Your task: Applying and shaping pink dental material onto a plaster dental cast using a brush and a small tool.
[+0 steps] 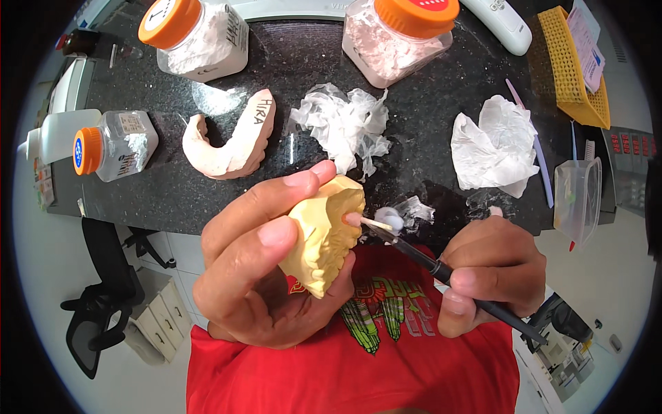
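Observation:
My left hand is closed round a yellow plaster dental model, held tilted above the table's near edge with its row of teeth facing right and down. A small pinkish piece sits at the model's right side, and a short pale stick juts out from it. My right hand pinches a slim black-handled tool. The tool's thin tip reaches the pale stick; whether it grips or only touches the stick, I cannot tell. A small round whitish dish lies on the table just behind the tip.
On the black speckled table lie a pink plaster arch model, crumpled tissue and more tissue beside a purple stick. Orange-lidded powder jars stand at the back and left. A yellow basket is at right.

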Demonstrator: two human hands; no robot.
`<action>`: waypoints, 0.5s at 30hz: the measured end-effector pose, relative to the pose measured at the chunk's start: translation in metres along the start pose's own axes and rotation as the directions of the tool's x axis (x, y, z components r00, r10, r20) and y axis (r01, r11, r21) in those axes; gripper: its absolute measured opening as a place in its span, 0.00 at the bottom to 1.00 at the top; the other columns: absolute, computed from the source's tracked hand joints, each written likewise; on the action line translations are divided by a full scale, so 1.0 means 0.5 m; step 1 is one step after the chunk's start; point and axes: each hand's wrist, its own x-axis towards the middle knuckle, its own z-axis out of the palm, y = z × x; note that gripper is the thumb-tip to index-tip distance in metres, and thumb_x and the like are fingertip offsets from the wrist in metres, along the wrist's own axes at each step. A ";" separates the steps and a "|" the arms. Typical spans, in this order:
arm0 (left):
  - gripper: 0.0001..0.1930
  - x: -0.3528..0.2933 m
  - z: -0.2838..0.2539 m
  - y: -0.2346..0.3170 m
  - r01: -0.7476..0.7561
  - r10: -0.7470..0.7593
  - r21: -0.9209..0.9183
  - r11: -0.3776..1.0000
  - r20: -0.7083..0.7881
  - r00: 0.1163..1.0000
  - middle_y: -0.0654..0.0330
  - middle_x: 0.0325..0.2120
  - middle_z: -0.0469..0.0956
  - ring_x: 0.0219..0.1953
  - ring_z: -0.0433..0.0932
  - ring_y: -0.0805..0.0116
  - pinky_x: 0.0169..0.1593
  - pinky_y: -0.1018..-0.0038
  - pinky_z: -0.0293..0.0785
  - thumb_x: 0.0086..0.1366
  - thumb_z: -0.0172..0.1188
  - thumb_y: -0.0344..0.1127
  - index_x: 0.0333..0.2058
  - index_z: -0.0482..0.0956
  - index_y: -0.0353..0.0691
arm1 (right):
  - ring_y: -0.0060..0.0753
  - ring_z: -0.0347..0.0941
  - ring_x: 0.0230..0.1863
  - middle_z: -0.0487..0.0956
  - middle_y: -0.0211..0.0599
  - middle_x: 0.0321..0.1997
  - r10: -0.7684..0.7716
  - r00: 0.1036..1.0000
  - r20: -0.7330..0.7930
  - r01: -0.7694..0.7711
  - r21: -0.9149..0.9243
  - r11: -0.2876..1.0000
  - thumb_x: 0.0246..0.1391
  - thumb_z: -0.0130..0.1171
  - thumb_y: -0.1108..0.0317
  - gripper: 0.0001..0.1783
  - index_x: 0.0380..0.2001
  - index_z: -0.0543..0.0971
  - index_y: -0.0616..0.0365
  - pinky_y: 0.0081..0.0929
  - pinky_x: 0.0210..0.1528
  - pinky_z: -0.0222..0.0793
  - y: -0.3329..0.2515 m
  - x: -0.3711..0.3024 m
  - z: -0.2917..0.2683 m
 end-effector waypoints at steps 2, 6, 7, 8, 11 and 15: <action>0.42 0.001 -0.001 0.001 0.001 -0.001 -0.002 1.000 0.002 1.000 0.37 0.52 0.63 0.48 0.74 0.38 0.50 0.57 0.77 0.44 0.65 0.17 0.58 0.54 0.40 | 0.27 0.72 0.15 0.76 0.34 0.18 0.000 1.000 0.002 0.000 0.006 1.000 0.39 0.64 0.77 0.08 0.28 0.79 0.60 0.19 0.15 0.68 0.001 -0.001 0.004; 0.42 0.001 -0.001 0.000 -0.012 0.012 0.010 1.000 0.005 1.000 0.37 0.52 0.63 0.48 0.75 0.38 0.50 0.57 0.77 0.44 0.64 0.17 0.58 0.54 0.39 | 0.28 0.73 0.15 0.76 0.35 0.18 -0.010 1.000 0.023 0.010 0.006 1.000 0.40 0.65 0.76 0.08 0.27 0.79 0.61 0.20 0.15 0.69 0.002 -0.001 0.004; 0.42 0.001 0.000 0.000 -0.013 0.013 0.010 1.000 0.003 1.000 0.37 0.52 0.63 0.48 0.75 0.38 0.50 0.57 0.77 0.44 0.64 0.17 0.58 0.54 0.39 | 0.28 0.73 0.15 0.76 0.35 0.18 -0.011 1.000 0.024 0.010 0.006 1.000 0.40 0.65 0.76 0.08 0.27 0.79 0.61 0.20 0.15 0.69 0.003 0.000 0.003; 0.42 0.001 0.001 0.000 -0.012 0.012 0.007 1.000 0.001 1.000 0.37 0.52 0.63 0.48 0.75 0.39 0.50 0.57 0.77 0.44 0.64 0.17 0.58 0.54 0.39 | 0.28 0.73 0.15 0.76 0.35 0.18 -0.024 0.999 0.038 0.024 0.006 1.000 0.40 0.65 0.76 0.08 0.28 0.79 0.62 0.20 0.15 0.69 0.005 0.001 0.002; 0.42 0.001 0.003 -0.001 -0.010 0.010 0.007 1.000 -0.006 1.000 0.36 0.52 0.63 0.48 0.75 0.39 0.50 0.57 0.77 0.44 0.64 0.17 0.58 0.54 0.39 | 0.28 0.73 0.15 0.76 0.35 0.19 -0.034 0.997 0.065 0.034 0.002 0.999 0.41 0.65 0.76 0.08 0.28 0.79 0.62 0.20 0.15 0.69 0.008 0.000 -0.001; 0.41 0.001 0.004 0.000 -0.008 0.009 0.004 1.000 -0.014 1.000 0.36 0.51 0.63 0.48 0.75 0.38 0.50 0.57 0.77 0.44 0.64 0.17 0.58 0.54 0.38 | 0.29 0.73 0.16 0.76 0.35 0.19 -0.041 0.997 0.063 0.041 -0.002 0.999 0.41 0.65 0.76 0.08 0.29 0.79 0.62 0.20 0.16 0.70 0.009 -0.002 0.001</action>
